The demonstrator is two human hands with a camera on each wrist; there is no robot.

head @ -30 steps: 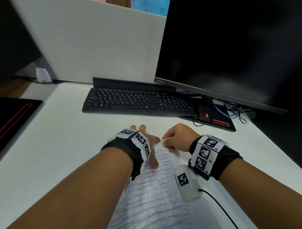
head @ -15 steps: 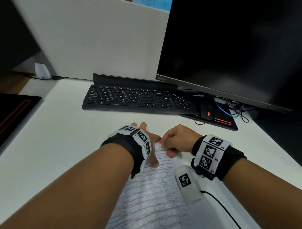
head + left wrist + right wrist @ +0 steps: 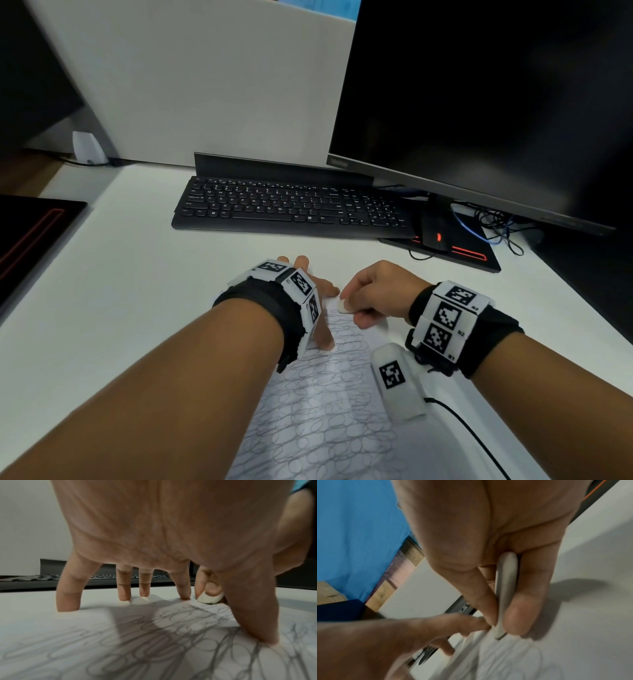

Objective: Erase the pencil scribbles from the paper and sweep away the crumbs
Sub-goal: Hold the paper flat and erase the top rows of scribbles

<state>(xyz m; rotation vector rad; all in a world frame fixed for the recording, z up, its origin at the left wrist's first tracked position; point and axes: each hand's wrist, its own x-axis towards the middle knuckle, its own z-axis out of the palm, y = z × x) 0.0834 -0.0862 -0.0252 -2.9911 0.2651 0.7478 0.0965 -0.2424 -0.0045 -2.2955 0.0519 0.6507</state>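
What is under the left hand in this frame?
The left hand stands spread on fingertips, pressing the scribbled paper onto the white desk. Pencil loops show beneath the palm; the wristband hides the paper's left edge.

The paper (image 3: 318, 404) lies under the left fingers (image 3: 183, 588), on the desk (image 3: 120, 308). The eraser (image 3: 210, 599) sits just right of them, seemingly touching the paper. The keyboard (image 3: 291, 207) lies beyond the fingertips.

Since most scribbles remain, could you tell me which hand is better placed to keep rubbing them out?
The right hand: it pinches the eraser at the far edge of the paper, while the left hand presses the sheet flat with spread fingers.
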